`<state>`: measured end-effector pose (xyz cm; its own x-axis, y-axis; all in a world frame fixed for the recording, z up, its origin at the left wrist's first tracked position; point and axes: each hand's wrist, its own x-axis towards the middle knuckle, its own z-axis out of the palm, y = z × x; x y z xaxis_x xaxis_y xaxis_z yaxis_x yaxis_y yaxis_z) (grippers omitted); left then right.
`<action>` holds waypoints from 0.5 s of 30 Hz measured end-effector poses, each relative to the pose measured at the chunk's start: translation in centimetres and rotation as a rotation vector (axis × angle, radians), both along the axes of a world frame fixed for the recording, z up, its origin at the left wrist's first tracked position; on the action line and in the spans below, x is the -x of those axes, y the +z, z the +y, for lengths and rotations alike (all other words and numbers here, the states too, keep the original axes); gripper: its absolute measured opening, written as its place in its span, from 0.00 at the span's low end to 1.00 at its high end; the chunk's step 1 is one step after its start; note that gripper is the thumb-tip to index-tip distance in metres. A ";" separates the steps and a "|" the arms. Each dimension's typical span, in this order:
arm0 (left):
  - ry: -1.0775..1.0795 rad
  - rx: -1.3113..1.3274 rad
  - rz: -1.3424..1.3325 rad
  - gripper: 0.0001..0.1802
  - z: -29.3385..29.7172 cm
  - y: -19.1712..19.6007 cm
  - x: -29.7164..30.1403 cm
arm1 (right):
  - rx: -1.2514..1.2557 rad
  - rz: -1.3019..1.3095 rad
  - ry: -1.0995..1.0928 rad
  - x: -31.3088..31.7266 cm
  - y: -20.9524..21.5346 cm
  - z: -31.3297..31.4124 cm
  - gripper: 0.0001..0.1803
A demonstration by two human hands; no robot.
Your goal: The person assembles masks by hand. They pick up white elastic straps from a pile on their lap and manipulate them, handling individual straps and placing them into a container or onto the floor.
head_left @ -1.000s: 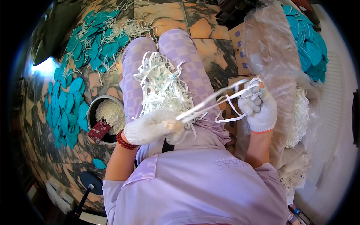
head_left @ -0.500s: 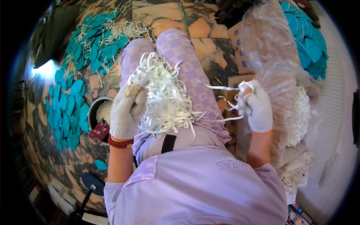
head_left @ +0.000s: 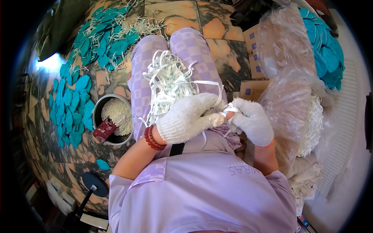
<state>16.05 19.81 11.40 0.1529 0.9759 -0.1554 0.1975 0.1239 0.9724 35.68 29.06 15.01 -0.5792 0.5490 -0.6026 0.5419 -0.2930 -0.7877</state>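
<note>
In white knit gloves, my two hands meet over the right side of my lap. My right hand (head_left: 253, 122) is closed in a pinch on narrow white straps (head_left: 232, 108), with a bare fingertip showing among them. Reaching across from the left, my left hand (head_left: 188, 119) has its thumb and fingers closed at the same straps. One strap arches from the lap pile to the left fingers; its end is hidden by the glove. A tangled pile of white straps (head_left: 167, 83) with small teal marks lies on my thighs, partly covered by my left forearm and glove.
Left on the marble floor stands a metal pot (head_left: 98, 110) of white pellets, a dark red patterned cloth (head_left: 105, 130) over its rim. Teal pads (head_left: 74, 110) lie beyond it. To the right are a clear plastic bag (head_left: 287, 89), more teal pads (head_left: 324, 50) and cardboard boxes (head_left: 254, 89).
My left hand has swung right from the strap pile to the straps in my right hand. My right hand has shifted slightly left and down, still holding them. The pot shows more fully.
</note>
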 end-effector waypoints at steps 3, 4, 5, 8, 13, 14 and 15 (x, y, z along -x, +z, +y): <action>-0.034 0.041 0.041 0.12 0.2 -0.3 -0.1 | -0.099 -0.017 0.066 -0.3 -0.9 0.2 0.06; -0.037 0.002 0.089 0.12 0.2 -0.6 -0.2 | -0.138 -0.014 0.091 -0.4 -1.1 0.3 0.08; -0.038 0.005 0.089 0.12 0.2 -0.7 -0.2 | -0.136 -0.013 0.089 -0.3 -1.1 0.3 0.08; -0.047 0.043 -0.053 0.13 0.2 -0.9 0.0 | 0.060 0.022 -0.036 -0.3 -0.9 0.6 0.07; -0.096 0.098 -0.240 0.10 -0.5 -1.9 0.1 | -0.206 0.023 -0.041 -0.6 -1.3 0.9 0.08; -0.096 0.101 -0.238 0.10 -0.6 -1.8 0.0 | -0.203 0.024 -0.041 -0.4 -1.2 0.6 0.08; -0.100 0.108 -0.238 0.10 -0.6 -1.6 0.1 | -0.273 0.102 -0.081 -0.1 -0.8 0.3 0.12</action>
